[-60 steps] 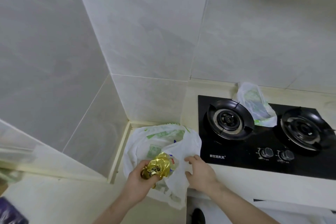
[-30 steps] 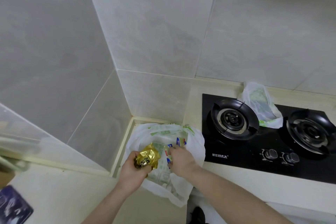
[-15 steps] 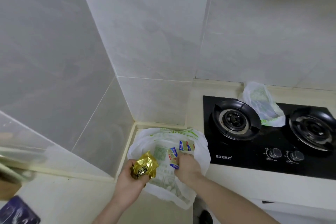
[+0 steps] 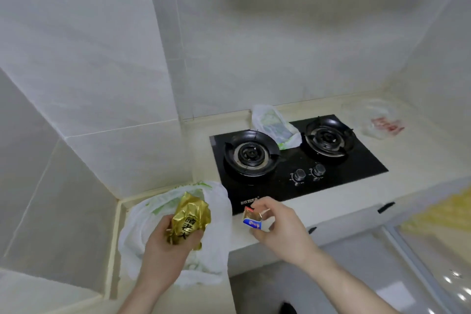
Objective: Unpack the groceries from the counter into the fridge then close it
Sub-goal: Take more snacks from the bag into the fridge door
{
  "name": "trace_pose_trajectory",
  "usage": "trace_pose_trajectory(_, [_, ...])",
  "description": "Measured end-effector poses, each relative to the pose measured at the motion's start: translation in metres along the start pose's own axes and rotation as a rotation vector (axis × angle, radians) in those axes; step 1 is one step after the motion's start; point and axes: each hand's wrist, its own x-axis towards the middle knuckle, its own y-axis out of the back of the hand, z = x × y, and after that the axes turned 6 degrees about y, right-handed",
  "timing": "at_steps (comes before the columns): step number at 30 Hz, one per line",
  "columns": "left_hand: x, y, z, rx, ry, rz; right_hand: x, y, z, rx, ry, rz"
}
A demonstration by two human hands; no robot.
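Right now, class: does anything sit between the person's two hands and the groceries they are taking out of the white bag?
Nothing does. The left hand already grips the gold foil packet above the white bag, and the right hand pinches the small blue and red carton, clear of the bag. The fridge is out of view, so that path cannot be judged.

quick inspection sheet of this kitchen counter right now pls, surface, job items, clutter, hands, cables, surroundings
surface: pale counter with a black two-burner gas hob set into it.
job's things: white plastic bag in the counter corner; gold foil packet held above it; small blue, red and white carton held beside the bag, in front of the hob.
clutter: second bag lying between the burners; clear plastic with red print at the far right.
grippers: left hand grips the gold packet; right hand pinches the carton in its fingers.
cables: nothing seen.
surroundings: pale tiled walls; fridge not in view.
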Motion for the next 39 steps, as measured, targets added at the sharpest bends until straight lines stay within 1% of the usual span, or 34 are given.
trace_pose_trajectory(4, [-0.009, -0.03, 0.046, 0.03, -0.126, -0.084, -0.024, 0.053, 0.011, 0.047, -0.019, 0.082])
trace_pose_trajectory(10, [-0.026, -0.1, 0.108, -0.011, -0.184, -0.181, -0.06, 0.131, 0.048, 0.073, -0.046, 0.189])
trace_pose_trajectory(15, [-0.053, -0.194, 0.156, -0.049, -0.205, -0.36, -0.096, 0.214, 0.097, 0.017, -0.083, 0.286])
trace_pose_trajectory(25, [-0.103, -0.401, 0.239, -0.01, -0.32, -0.696, -0.186, 0.371, 0.192, -0.045, -0.243, 0.51])
trace_pose_trajectory(31, [-0.125, -0.502, 0.282, 0.043, -0.389, -0.918, -0.24, 0.431, 0.221, -0.051, -0.365, 0.703])
trace_pose_trajectory(35, [-0.14, -0.572, 0.309, 0.069, -0.378, -1.055, -0.275, 0.456, 0.236, -0.065, -0.478, 0.839])
trace_pose_trajectory(39, [-0.157, -0.641, 0.331, 0.103, -0.407, -1.252, -0.304, 0.474, 0.245, -0.09, -0.595, 0.987])
